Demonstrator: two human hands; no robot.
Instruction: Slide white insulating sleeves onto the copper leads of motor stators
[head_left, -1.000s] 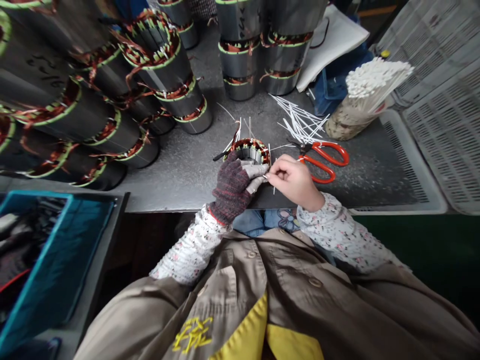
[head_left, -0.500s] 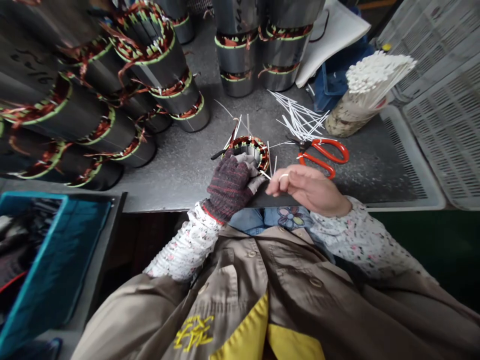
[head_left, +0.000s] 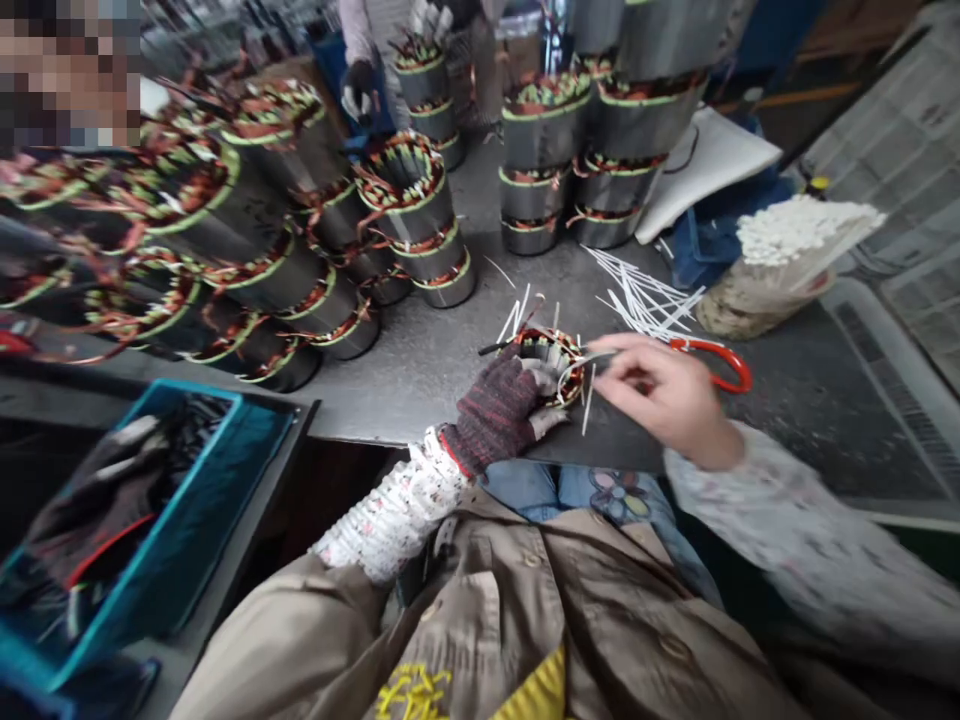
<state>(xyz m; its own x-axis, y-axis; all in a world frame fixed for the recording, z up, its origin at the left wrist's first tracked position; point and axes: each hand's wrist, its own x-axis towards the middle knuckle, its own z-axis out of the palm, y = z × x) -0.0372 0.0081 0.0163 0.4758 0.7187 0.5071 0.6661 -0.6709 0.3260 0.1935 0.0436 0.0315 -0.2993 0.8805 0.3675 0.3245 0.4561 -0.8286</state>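
Note:
A small stator (head_left: 553,358) with copper windings and white sleeves sticking up sits near the front edge of the grey bench (head_left: 420,360). My left hand (head_left: 499,410), in a dark knitted glove, grips its near side. My bare right hand (head_left: 664,395) is blurred just right of the stator, fingers pinched on a thin white sleeve that bends toward the windings. Red-handled scissors (head_left: 716,362) lie partly behind that hand.
Stacks of larger stators (head_left: 405,200) fill the left and back of the bench. Loose white sleeves (head_left: 645,295) and a bundle of them in a bag (head_left: 780,255) lie at the right. A blue bin (head_left: 142,520) is at the lower left. Another person's gloved hand (head_left: 356,95) works far behind.
The camera has tilted up and swung right, smearing the picture. My right hand rose from the bench edge to beside the stator's top. The left hand kept its grip.

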